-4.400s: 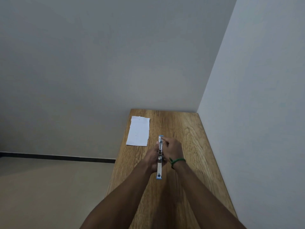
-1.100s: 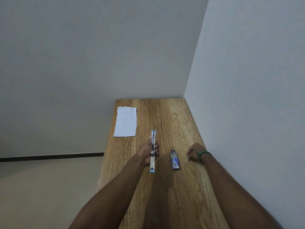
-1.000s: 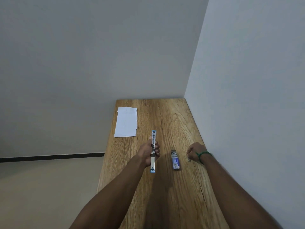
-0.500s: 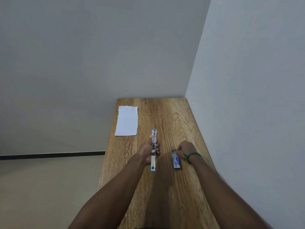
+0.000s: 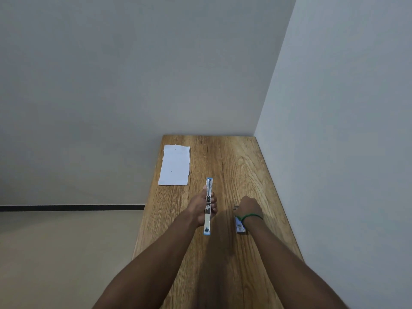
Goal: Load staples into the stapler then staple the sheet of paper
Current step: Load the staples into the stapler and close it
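The stapler (image 5: 207, 221), silver with blue ends, is swung open into one long strip pointing away from me. My left hand (image 5: 199, 207) grips it around its middle, just above the wooden table (image 5: 236, 161). A small blue staple box (image 5: 239, 226) lies to the right of the stapler. My right hand (image 5: 248, 206), with a green band at the wrist, is curled over the box's far end; its fingertips are hidden. The white sheet of paper (image 5: 175, 166) lies flat at the table's far left, away from both hands.
The table is narrow, with a wall along its right side and another behind its far end. Its left edge drops to a beige floor (image 5: 66, 253).
My right hand has moved left from a spot near the right wall onto the far end of the staple box. My left hand has kept the open stapler in place.
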